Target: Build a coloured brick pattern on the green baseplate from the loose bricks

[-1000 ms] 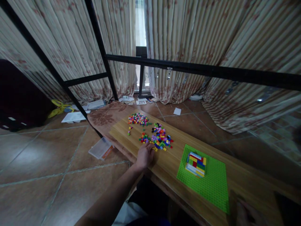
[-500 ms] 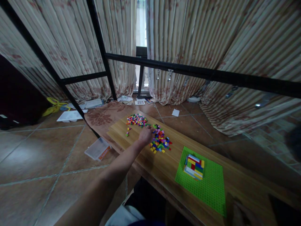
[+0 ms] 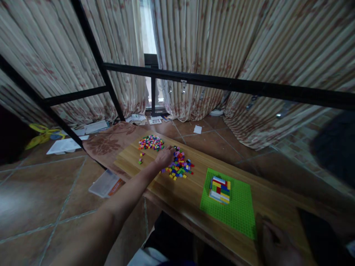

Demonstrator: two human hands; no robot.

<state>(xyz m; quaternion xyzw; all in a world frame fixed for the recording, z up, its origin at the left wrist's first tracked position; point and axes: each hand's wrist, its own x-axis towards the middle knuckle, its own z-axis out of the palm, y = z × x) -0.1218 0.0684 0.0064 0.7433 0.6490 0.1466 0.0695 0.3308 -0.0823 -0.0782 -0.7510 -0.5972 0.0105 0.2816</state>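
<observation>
My left hand reaches across to the upper left edge of a pile of colourful toy bricks. Its fingers are drawn together at the bricks; whatever is between them is too small to make out. A bright green baseplate lies nearer to me, bearing a low rectangular block of built bricks in white, red, yellow, blue and green. Just right of the baseplate, my right hand rests low over the table in dim light, fingers curled inward. What it may hold is hidden.
A second pile of smaller bricks lies at the far end of the wooden table, with a few loose bricks near it. A clear plastic box is on the floor at left. A black metal rail crosses ahead.
The camera view has turned a little to the right, so the scene sits further left. More of my right hand shows now. My left hand stays at the brick pile.
</observation>
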